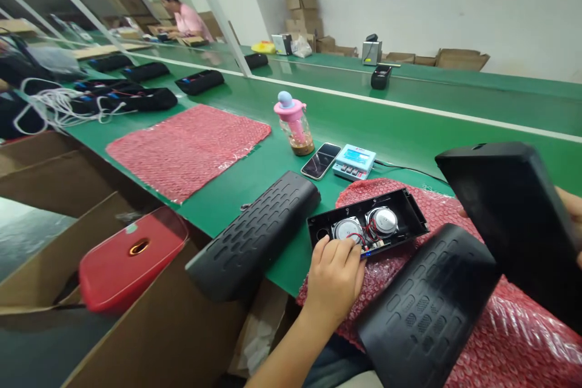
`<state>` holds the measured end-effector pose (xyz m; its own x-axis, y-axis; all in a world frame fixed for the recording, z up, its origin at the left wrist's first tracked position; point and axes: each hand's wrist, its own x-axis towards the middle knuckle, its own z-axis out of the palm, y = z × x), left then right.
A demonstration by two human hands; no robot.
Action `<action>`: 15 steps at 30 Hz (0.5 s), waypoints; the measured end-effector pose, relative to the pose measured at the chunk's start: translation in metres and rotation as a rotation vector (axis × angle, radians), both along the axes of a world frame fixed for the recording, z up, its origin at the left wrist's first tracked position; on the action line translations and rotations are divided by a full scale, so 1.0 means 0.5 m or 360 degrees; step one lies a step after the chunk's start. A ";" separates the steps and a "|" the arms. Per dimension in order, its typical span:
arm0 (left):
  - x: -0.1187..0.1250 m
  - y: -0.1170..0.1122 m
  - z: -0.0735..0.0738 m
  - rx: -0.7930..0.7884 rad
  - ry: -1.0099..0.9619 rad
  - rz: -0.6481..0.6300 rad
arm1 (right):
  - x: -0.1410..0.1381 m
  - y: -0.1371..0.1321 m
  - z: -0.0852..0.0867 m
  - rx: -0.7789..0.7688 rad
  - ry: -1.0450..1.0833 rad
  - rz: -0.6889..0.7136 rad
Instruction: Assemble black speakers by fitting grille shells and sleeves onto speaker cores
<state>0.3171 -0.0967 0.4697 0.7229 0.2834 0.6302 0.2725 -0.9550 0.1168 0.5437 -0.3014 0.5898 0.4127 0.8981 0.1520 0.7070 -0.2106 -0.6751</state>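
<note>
My left hand (pixel 334 279) is closed over the near edge of an open black speaker housing (pixel 411 218). Inside the housing sit two round silver speaker drivers with red wires and a small board showing a blue light. At the right edge, my right hand (pixel 570 209) grips a black speaker shell (pixel 504 212), held up and tilted; most of that hand is hidden behind it. A perforated black speaker case (pixel 431 309) lies in front on red bubble wrap (pixel 536 315). Left of my left hand, another slotted black case (pixel 268 224) overhangs the table edge.
Behind the housing are a light-blue tester (pixel 354 162) with a cable, a phone (pixel 321 160) and a pink-lidded bottle (pixel 295 124). Red bubble wrap (pixel 191 148) lies further left. Below stand cardboard boxes (pixel 159 309) and a red case (pixel 131 257). A person (pixel 186 18) sits across.
</note>
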 end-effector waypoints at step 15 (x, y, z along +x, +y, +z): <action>-0.205 0.104 0.036 -0.0065 -0.0347 0.0488 | -0.109 0.368 -0.035 -0.0499 -0.0920 0.1203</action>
<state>0.2147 -0.0445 0.4877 0.4505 0.4940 0.7437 0.5096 -0.8262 0.2402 0.4891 -0.1173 0.5722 -0.3458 0.9279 -0.1397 0.9307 0.3202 -0.1768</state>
